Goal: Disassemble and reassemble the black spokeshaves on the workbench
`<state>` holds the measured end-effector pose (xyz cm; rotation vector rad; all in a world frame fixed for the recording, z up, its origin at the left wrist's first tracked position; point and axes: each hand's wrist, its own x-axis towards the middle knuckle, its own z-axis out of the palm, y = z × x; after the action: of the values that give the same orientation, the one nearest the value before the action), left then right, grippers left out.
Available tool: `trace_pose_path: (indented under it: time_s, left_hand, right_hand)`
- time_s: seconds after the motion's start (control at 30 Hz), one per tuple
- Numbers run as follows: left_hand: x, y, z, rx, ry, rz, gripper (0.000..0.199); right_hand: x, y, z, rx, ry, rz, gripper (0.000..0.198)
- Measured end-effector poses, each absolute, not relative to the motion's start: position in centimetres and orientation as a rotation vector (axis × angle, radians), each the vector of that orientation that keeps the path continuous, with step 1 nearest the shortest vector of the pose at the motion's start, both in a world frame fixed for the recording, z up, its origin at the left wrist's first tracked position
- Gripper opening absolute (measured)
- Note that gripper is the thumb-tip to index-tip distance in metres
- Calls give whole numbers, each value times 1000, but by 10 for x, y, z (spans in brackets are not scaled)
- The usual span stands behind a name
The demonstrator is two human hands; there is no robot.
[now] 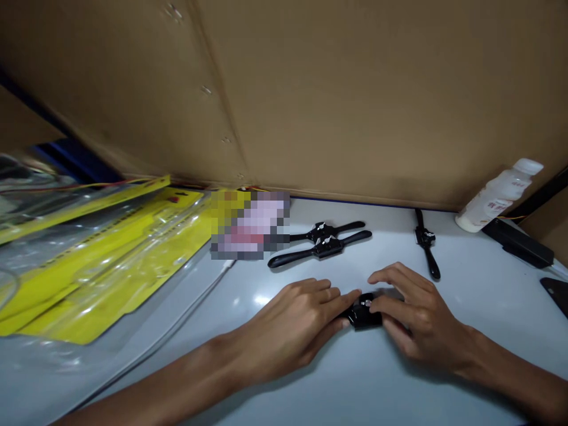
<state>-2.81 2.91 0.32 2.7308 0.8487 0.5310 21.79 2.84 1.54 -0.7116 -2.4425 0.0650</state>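
Note:
A black spokeshave (366, 320) lies on the table in front of me, its two handles mostly hidden under my hands. My left hand (306, 313) is closed over its left handle, thumb and index finger reaching the metal body. The fingers of my right hand (417, 319) bend over the body's right side, with one fingertip at the small shiny screw or knob in the middle; the index finger is lifted. Just beyond, two more spokeshaves (328, 249) rest side by side. Another spokeshave (426, 238) stands apart at the right, pointing away from me.
Yellow-backed clear plastic packages (146, 254) pile up at the left. A blurred-out phone-like object (252, 228) with a white cable (177, 322) lies beside them. At the right are a white plastic bottle (497, 195), a black adapter (517, 242) and a dark object (557, 296). A cardboard wall (337, 106) rises behind.

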Motion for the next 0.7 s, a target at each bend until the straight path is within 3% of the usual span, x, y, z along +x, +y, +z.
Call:
trace_pose_path:
  time_s: [0.27, 0.7]
  left_hand:
    - [-28, 30, -3, 2736, 861, 504, 32]
    - [-28, 30, -5, 2703, 859, 623, 29]
  right_hand:
    - [216, 29, 16, -748, -2471, -23, 29]
    - [211, 27, 9, -880, -2435, 85, 17]
